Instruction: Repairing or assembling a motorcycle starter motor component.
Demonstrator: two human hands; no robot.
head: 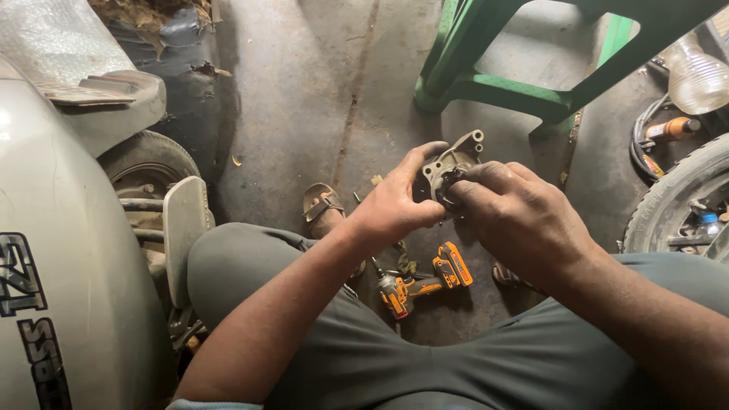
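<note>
Metal housing (454,163), long axis tilted up-right, clamped in left hand (395,205) grip; right hand (516,216) fingertips pinched on its centre; cordless driver (425,282) on floor below the housing

Dim workshop light falls softly from the upper right, glaring on the clear ribbed plastic bottle (697,76) and the silver scooter body panel (45,228). The stained grey concrete floor (304,99) is evenly lit; shadows pool beneath the knees. Edges bend slightly.
</note>
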